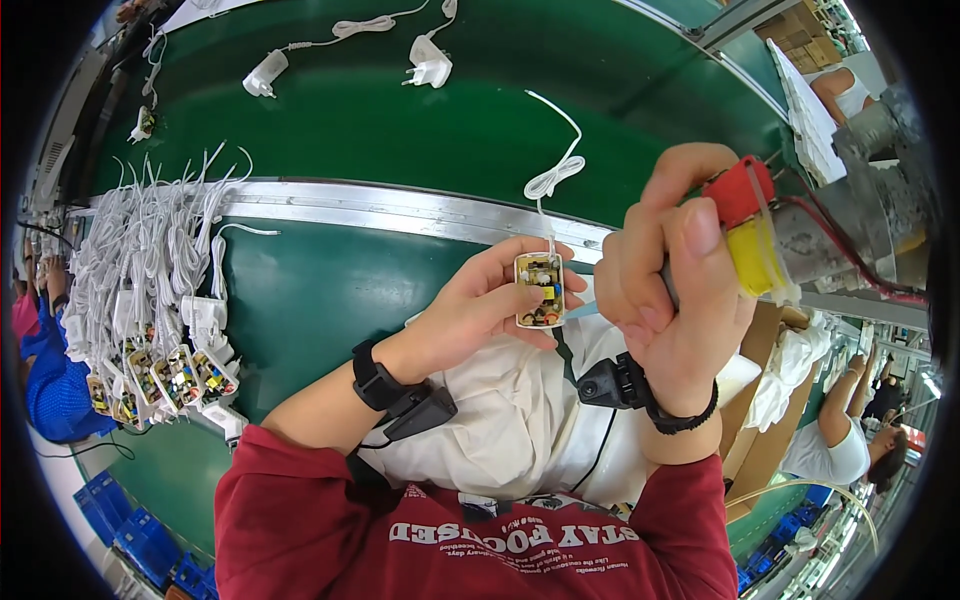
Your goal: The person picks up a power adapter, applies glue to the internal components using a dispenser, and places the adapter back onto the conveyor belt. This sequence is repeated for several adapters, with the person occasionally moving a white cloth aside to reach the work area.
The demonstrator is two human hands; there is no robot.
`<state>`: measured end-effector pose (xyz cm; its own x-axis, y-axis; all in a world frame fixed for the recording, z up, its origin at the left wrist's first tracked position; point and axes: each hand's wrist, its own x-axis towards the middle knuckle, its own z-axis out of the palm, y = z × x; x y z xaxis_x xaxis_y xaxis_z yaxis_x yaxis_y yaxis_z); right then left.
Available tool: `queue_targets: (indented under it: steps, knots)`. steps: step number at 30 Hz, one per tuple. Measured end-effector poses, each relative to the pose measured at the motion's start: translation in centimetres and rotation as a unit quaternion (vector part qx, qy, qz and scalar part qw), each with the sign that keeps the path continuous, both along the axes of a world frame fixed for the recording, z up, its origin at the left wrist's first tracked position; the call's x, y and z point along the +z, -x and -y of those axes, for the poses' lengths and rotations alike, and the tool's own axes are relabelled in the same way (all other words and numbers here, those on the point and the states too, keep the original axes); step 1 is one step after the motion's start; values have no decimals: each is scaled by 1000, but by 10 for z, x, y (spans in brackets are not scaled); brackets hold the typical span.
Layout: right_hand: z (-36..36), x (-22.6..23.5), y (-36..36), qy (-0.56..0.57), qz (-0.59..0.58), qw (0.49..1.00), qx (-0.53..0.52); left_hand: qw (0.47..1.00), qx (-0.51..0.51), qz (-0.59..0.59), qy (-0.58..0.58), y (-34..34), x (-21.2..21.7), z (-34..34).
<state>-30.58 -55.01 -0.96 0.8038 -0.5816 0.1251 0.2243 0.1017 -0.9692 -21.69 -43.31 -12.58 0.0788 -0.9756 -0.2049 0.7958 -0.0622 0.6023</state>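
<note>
Fingers on the left hand (455,315) grip an opened adapter (540,275) near centre, toward 3 o'clock; those on the right hand (690,320) are curled, can't tell around what. Big adapter pile (165,370) at 9. Held one looks light and stiff, so I'd take its edges. Cable (552,178)'s floppy, leaving at 12. Tiny board parts (548,293) look fragile.

Piled chargers (160,365) lie left of the circuit board (546,278).
</note>
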Motion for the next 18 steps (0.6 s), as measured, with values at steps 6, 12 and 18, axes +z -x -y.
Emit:
queue_targets:
  steps: [6,12,18]
  knots:
    - [-3,-4,0,52,-10,999,-2,995,-11,-92,36,1,2,-1]
    - [2,-8,6,31,-46,998,20,992,-22,-109,62,0,2,-2]
    - [2,-9,6,34,-36,999,17,992,-28,-103,61,0,1,-2]
